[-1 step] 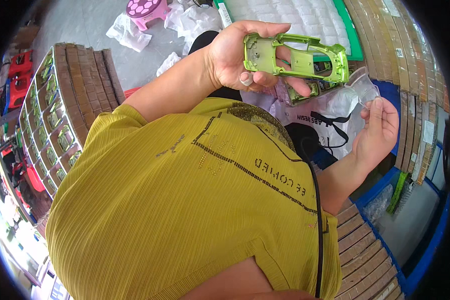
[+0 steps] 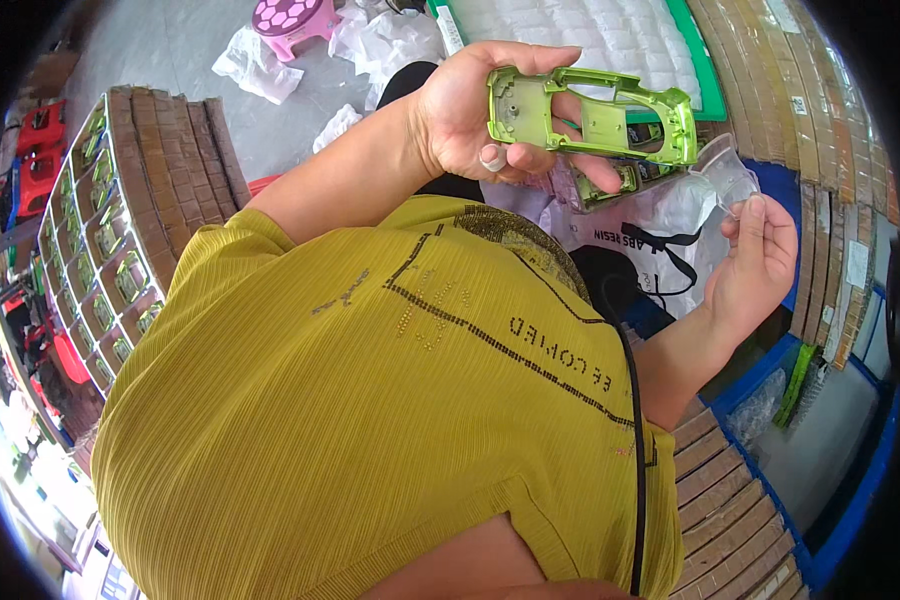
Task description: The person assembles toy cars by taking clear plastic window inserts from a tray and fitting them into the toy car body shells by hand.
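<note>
A shiny bright-green toy car body shell (image 2: 530, 115) rests in my left hand (image 2: 458, 112), its hollow inner side facing up. The thumb lies along its upper edge, and the other fingers curl beneath it, some showing through its openings. Off to the right, my right hand (image 2: 758, 258) pinches the edge of a small clear plastic bag (image 2: 722, 176) between thumb and fingertips. The bag reaches up close to the shell's right end. Below my left fingers, more green shells (image 2: 630, 180) lie partly hidden in a clear-sided tray.
At the left stands a divided cardboard tray (image 2: 120, 225) of green shells. Behind are a pink stool (image 2: 300, 22), crumpled white plastic (image 2: 255, 68) and a green-rimmed crate (image 2: 703, 70). Stacked cardboard dividers (image 2: 760, 70) and a blue-edged bin (image 2: 805, 470) flank my right. A black cable (image 2: 638, 480) crosses my shirt.
</note>
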Motion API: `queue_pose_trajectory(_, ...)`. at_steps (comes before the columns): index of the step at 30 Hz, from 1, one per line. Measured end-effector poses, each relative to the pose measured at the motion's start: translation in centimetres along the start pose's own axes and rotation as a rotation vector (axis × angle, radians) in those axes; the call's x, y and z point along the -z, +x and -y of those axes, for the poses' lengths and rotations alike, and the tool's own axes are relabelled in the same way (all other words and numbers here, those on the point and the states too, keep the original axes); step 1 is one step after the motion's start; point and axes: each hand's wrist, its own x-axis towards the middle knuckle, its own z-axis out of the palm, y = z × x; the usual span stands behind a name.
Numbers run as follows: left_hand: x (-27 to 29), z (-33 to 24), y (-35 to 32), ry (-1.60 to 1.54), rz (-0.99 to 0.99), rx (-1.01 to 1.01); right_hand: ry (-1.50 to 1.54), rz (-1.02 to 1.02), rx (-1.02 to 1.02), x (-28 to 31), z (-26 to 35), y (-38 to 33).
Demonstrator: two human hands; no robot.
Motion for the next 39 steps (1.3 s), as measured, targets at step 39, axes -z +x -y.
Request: queue_pose_trajectory(39,17.9,-22.2,1.1,1.519,-1.38,-0.216,-0.273,-0.34,-0.325,11.9,-11.7,1.8)
